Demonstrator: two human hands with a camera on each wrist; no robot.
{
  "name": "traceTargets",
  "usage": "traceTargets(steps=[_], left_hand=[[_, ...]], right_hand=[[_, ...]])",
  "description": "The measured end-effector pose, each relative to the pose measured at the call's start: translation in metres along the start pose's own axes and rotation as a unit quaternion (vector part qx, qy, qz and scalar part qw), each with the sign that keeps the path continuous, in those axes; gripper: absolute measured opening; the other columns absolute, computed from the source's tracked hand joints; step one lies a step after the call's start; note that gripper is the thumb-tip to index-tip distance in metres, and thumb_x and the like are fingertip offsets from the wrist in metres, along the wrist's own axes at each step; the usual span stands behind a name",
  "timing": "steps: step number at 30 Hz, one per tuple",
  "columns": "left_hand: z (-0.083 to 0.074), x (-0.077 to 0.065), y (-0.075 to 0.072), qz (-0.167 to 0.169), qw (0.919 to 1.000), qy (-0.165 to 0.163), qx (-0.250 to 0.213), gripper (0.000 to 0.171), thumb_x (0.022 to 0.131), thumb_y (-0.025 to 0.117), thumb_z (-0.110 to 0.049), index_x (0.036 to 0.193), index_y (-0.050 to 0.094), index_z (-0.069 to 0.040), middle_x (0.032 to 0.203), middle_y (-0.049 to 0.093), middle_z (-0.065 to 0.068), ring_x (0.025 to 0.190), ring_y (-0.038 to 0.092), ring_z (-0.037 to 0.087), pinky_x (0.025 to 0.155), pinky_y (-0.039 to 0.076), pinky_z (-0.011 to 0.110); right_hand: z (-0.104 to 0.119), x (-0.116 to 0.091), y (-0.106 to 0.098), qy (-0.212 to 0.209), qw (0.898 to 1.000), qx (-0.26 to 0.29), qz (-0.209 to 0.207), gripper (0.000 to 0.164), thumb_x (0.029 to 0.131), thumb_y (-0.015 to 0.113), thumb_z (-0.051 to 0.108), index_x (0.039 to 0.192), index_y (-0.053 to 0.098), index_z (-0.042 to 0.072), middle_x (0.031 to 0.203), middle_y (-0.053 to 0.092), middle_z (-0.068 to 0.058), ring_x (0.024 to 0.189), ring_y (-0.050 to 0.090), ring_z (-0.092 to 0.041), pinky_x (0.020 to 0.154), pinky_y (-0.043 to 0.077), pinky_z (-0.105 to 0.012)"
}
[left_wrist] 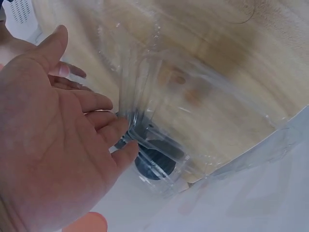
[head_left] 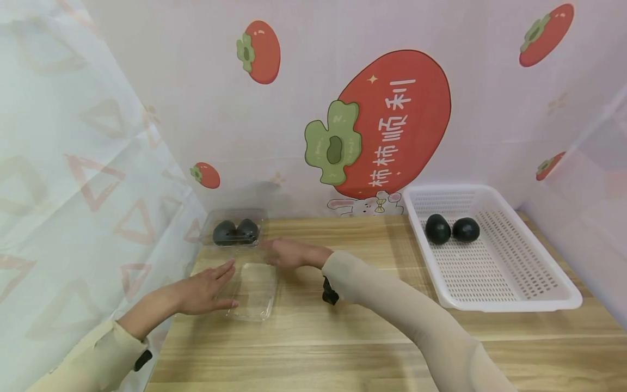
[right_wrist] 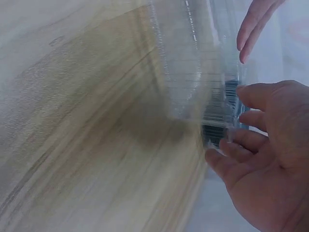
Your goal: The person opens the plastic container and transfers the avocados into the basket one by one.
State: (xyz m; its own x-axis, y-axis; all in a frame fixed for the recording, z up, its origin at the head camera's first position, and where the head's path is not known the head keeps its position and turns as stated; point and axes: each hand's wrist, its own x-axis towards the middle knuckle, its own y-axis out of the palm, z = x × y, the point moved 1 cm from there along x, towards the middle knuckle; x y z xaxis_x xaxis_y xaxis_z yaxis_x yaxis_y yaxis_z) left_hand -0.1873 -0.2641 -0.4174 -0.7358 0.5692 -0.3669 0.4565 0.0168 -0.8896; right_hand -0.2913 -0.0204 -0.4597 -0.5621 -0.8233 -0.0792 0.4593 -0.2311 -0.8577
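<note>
A clear plastic clamshell box [head_left: 234, 210] stands at the table's far left with its lid [head_left: 254, 291] folded out toward me. Two dark avocados [head_left: 225, 233] lie side by side in its far half. My left hand [head_left: 204, 288] is at the lid's left edge, fingers extended and thumb apart; in the left wrist view the palm [left_wrist: 53, 140] shows with nothing in it. My right hand [head_left: 286, 253], slightly blurred, is at the box's near right corner. Its fingers [right_wrist: 224, 164] are loosely bent beside the plastic; whether they touch it is unclear.
A white perforated plastic basket [head_left: 548, 267] stands on the right of the wooden table [head_left: 343, 348], with two more avocados [head_left: 452, 229] at its far left. A printed cloth backdrop [head_left: 294, 136] closes off the back and sides.
</note>
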Motion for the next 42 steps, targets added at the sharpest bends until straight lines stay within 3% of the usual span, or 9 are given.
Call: traceTargets(steps=[8,13,19,28,32,35,36,39,42], left_hand=[[0.002,0.006,-0.017,-0.034,0.9991,-0.015,0.022,0.091,0.105,0.060,-0.054,0.161,0.030,0.013,0.166,0.029,0.035,0.143,0.043,0.057,0.113,0.039,0.067],[0.019,0.017,-0.030,-0.094,0.9951,-0.030,0.002,0.089,0.108,0.055,-0.053,0.160,0.029,0.014,0.166,0.026,0.036,0.144,0.041,0.057,0.110,0.041,0.068],[0.045,0.036,-0.045,-0.139,0.9871,-0.066,-0.046,0.085,0.111,0.053,-0.043,0.158,0.022,0.021,0.163,0.023,0.044,0.149,0.029,0.060,0.117,0.031,0.070],[0.076,0.058,-0.051,-0.175,0.9689,-0.123,-0.125,0.084,0.112,0.051,-0.035,0.153,0.015,0.029,0.158,0.017,0.053,0.149,0.016,0.066,0.122,0.011,0.072],[0.089,0.064,-0.050,-0.166,0.9582,-0.155,-0.174,0.089,0.113,0.046,-0.040,0.153,0.008,0.029,0.159,0.011,0.053,0.150,0.009,0.067,0.122,0.017,0.071],[0.095,0.069,-0.049,-0.160,0.9527,-0.168,-0.196,0.090,0.113,0.043,-0.043,0.154,0.007,0.028,0.160,0.010,0.051,0.151,0.007,0.065,0.123,0.017,0.070],[0.097,0.070,-0.048,-0.155,0.9511,-0.174,-0.202,0.090,0.113,0.043,-0.044,0.155,0.006,0.027,0.161,0.009,0.050,0.152,0.004,0.064,0.124,0.015,0.069],[0.100,0.072,-0.047,-0.143,0.9459,-0.193,-0.218,0.091,0.113,0.041,-0.046,0.156,0.004,0.026,0.163,0.005,0.048,0.154,0.000,0.061,0.125,0.013,0.068],[0.102,0.073,-0.050,-0.122,0.9377,-0.205,-0.253,0.092,0.114,0.038,-0.048,0.157,0.000,0.024,0.165,-0.003,0.046,0.155,-0.008,0.059,0.126,0.007,0.067]], right_hand=[[-0.003,0.006,-0.012,0.043,0.994,0.068,-0.071,0.056,0.112,0.053,0.025,0.156,0.043,-0.009,0.156,0.052,-0.027,0.143,0.053,-0.037,0.119,0.042,-0.044],[-0.008,0.010,-0.016,0.098,0.983,0.119,-0.101,0.056,0.111,0.054,0.030,0.150,0.049,-0.009,0.142,0.063,-0.028,0.127,0.066,-0.035,0.107,0.053,-0.044],[-0.014,0.013,-0.020,0.138,0.956,0.237,-0.103,0.066,0.110,0.057,0.033,0.159,0.038,-0.008,0.157,0.048,-0.029,0.139,0.055,-0.041,0.113,0.048,-0.051],[-0.014,0.020,-0.017,0.179,0.925,0.315,-0.115,0.067,0.109,0.059,0.040,0.158,0.045,-0.003,0.164,0.044,-0.020,0.139,0.057,-0.034,0.114,0.048,-0.048],[-0.014,0.024,-0.013,0.178,0.919,0.331,-0.121,0.062,0.110,0.058,0.037,0.153,0.050,-0.006,0.142,0.060,-0.027,0.104,0.067,-0.032,0.104,0.052,-0.049],[-0.016,0.027,-0.008,0.169,0.917,0.340,-0.123,0.041,0.111,0.057,0.035,0.109,0.066,-0.005,0.090,0.059,-0.018,0.068,0.050,-0.024,0.088,0.049,-0.046],[-0.017,0.028,-0.006,0.164,0.917,0.341,-0.125,0.039,0.111,0.056,0.034,0.093,0.062,0.000,0.092,0.058,-0.015,0.065,0.045,-0.022,0.086,0.047,-0.044],[-0.016,0.031,-0.003,0.166,0.915,0.348,-0.119,0.037,0.112,0.056,0.035,0.097,0.063,0.002,0.115,0.068,-0.016,0.068,0.053,-0.021,0.091,0.048,-0.044],[-0.017,0.033,-0.003,0.165,0.913,0.354,-0.116,0.052,0.112,0.055,0.035,0.145,0.057,-0.006,0.166,0.040,-0.022,0.109,0.065,-0.035,0.105,0.047,-0.049]])
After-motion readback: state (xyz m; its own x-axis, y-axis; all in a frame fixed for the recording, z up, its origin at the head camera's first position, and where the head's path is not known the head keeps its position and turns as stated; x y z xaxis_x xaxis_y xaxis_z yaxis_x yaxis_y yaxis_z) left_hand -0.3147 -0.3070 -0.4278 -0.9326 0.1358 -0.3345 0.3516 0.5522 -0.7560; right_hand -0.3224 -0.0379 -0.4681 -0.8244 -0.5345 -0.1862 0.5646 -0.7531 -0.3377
